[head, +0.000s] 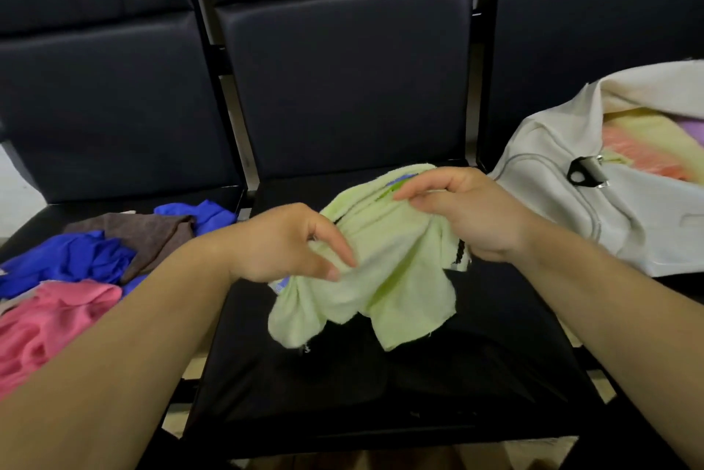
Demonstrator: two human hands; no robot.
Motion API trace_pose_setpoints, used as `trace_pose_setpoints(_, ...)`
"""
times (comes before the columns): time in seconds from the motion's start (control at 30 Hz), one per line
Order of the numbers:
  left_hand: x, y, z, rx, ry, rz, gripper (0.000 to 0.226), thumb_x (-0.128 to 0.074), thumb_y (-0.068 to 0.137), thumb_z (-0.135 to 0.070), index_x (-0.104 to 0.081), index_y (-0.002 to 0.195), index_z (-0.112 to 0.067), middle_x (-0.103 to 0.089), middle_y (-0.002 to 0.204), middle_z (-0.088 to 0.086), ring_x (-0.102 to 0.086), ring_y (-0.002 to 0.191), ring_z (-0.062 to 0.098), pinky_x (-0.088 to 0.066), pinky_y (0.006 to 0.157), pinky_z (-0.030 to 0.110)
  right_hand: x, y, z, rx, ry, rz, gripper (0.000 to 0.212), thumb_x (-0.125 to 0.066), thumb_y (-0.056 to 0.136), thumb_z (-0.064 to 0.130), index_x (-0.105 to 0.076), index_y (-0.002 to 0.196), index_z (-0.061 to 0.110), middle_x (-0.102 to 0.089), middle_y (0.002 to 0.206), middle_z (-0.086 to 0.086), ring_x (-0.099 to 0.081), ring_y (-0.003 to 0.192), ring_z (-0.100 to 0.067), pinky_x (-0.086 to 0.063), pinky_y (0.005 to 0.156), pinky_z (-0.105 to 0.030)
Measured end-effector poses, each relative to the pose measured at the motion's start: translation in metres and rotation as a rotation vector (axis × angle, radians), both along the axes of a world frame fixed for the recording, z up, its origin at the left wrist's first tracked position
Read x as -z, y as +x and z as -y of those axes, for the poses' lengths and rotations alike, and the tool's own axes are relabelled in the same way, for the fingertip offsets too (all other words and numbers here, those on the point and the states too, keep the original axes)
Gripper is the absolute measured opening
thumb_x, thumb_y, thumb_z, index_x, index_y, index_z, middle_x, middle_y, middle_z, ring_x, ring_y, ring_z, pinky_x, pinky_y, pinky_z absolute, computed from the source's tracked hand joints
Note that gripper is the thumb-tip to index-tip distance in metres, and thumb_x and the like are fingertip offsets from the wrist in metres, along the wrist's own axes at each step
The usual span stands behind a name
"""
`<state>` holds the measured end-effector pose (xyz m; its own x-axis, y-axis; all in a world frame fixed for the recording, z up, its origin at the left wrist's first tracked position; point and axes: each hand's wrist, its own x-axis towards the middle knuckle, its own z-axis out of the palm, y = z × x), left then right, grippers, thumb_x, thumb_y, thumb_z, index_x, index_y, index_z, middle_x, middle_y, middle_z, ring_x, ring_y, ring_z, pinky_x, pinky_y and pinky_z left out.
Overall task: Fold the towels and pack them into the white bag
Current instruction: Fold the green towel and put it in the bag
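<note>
A crumpled pale green towel [384, 271] hangs above the middle black seat [381, 393], held between both hands. My left hand [282, 244] pinches its lower left part with thumb and fingers. My right hand [468, 210] grips the upper right part, fingers curled into the cloth. The white bag [564, 195] lies on the right seat with its mouth open, showing yellow, pink and purple cloth inside. On the left seat lie a pink towel [49, 321], a blue towel [68, 260] and a brown towel [152, 237].
Dark padded seat backs [343, 69] stand behind the row of three seats. Metal frame bars separate the seats. A black and silver clasp [586, 170] sits on the bag's edge. Pale floor shows below the seat's front edge.
</note>
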<state>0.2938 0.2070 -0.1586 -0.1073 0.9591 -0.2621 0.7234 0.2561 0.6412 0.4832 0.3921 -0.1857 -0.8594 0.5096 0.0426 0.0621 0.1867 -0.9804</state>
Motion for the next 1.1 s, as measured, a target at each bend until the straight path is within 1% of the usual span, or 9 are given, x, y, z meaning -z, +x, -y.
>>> trace_pose_setpoints(0.1, -0.030, -0.004, 0.001, -0.095, 0.083, -0.121, 0.022, -0.078, 0.088, -0.021, -0.079, 0.092, -0.043, -0.071, 0.097, -0.031, -0.065, 0.092, -0.011, -0.053, 0.091, 0.020, -0.020, 0.005, 0.008, -0.062, -0.054, -0.041, 0.027, -0.070, 0.092, 0.004, -0.081, 0.085, 0.027, -0.077, 0.106, 0.009, -0.071, 0.105, -0.012, -0.057, 0.092, -0.028)
trace_pose_setpoints(0.3, -0.116, -0.007, 0.004, -0.093, 0.176, -0.264, 0.018, -0.084, 0.081, -0.033, -0.078, 0.090, -0.047, -0.076, 0.100, -0.007, -0.070, 0.099, 0.025, -0.054, 0.097, 0.047, -0.107, 0.021, -0.002, -0.388, 0.651, 0.378, 0.026, -0.086, 0.077, 0.027, -0.078, 0.091, 0.047, -0.066, 0.104, 0.034, -0.061, 0.101, 0.010, -0.044, 0.087, -0.013)
trace_pose_setpoints(0.47, -0.163, -0.010, 0.008, -0.058, 0.162, -0.199, 0.031, -0.087, 0.076, -0.016, -0.080, 0.090, -0.043, -0.073, 0.105, -0.023, -0.068, 0.098, -0.001, -0.050, 0.086, 0.014, -0.164, 0.017, -0.014, -0.315, 0.746, 0.373, 0.026, -0.086, 0.078, 0.029, -0.077, 0.093, 0.049, -0.063, 0.101, 0.040, -0.061, 0.093, 0.013, -0.044, 0.082, -0.011)
trace_pose_setpoints(0.63, -0.190, -0.034, -0.009, -0.133, 0.193, -0.324, 0.037, -0.089, 0.076, -0.020, -0.078, 0.097, -0.048, -0.069, 0.108, -0.025, -0.065, 0.074, 0.012, -0.055, 0.069, 0.026, -0.197, -0.014, -0.030, -0.190, 0.877, 0.359, 0.032, -0.082, 0.078, 0.033, -0.074, 0.100, 0.054, -0.069, 0.111, 0.021, -0.071, 0.095, -0.035, -0.060, 0.086, -0.054)
trace_pose_setpoints(0.7, -0.204, -0.045, -0.020, -0.167, 0.228, -0.401, 0.039, -0.086, 0.079, -0.018, -0.077, 0.099, -0.049, -0.063, 0.110, -0.025, -0.059, 0.066, 0.018, -0.058, 0.058, 0.031, -0.212, -0.027, -0.038, -0.147, 0.881, 0.307, 0.030, -0.079, 0.084, 0.023, -0.076, 0.099, 0.049, -0.065, 0.112, 0.022, -0.073, 0.077, -0.016, -0.063, 0.067, -0.038)
trace_pose_setpoints(0.8, -0.231, -0.069, -0.037, -0.203, 0.320, -0.518, 0.043, -0.082, 0.082, -0.016, -0.073, 0.104, -0.053, -0.059, 0.114, -0.028, -0.062, 0.083, 0.010, -0.058, 0.070, 0.031, -0.237, -0.049, -0.050, -0.027, 0.955, 0.219, 0.031, -0.070, 0.092, 0.010, -0.077, 0.105, 0.038, -0.058, 0.127, 0.020, -0.058, 0.054, 0.011, -0.043, 0.043, -0.009)
trace_pose_setpoints(0.9, -0.261, -0.092, -0.048, -0.179, 0.417, -0.707, 0.051, -0.078, 0.083, -0.015, -0.068, 0.116, -0.052, -0.056, 0.129, -0.030, -0.049, 0.119, -0.001, -0.036, 0.099, 0.020, -0.267, -0.072, -0.060, 0.066, 1.071, 0.156, 0.036, -0.065, 0.093, 0.011, -0.073, 0.107, 0.043, -0.053, 0.130, 0.023, -0.061, 0.075, 0.006, -0.045, 0.057, -0.008)
trace_pose_setpoints(1.0, -0.289, -0.105, -0.047, -0.212, 0.484, -0.819, 0.053, -0.074, 0.085, -0.012, -0.066, 0.122, -0.050, -0.054, 0.123, -0.026, -0.048, 0.118, 0.003, -0.035, 0.097, 0.022, -0.293, -0.086, -0.068, 0.122, 1.177, 0.097, 0.041, -0.063, 0.092, 0.010, -0.072, 0.116, 0.043, -0.049, 0.117, 0.022, -0.057, 0.111, -0.006, -0.038, 0.088, -0.015)
trace_pose_setpoints(1.1, -0.298, -0.106, -0.038, -0.216, 0.501, -0.899, 0.053, -0.073, 0.088, -0.015, -0.064, 0.124, -0.052, -0.051, 0.118, -0.021, -0.049, 0.113, 0.007, -0.039, 0.097, 0.026, -0.302, -0.086, -0.067, 0.135, 1.236, 0.068, 0.042, -0.063, 0.093, 0.012, -0.070, 0.118, 0.045, -0.051, 0.115, 0.019, -0.053, 0.114, -0.010, -0.036, 0.090, -0.021)
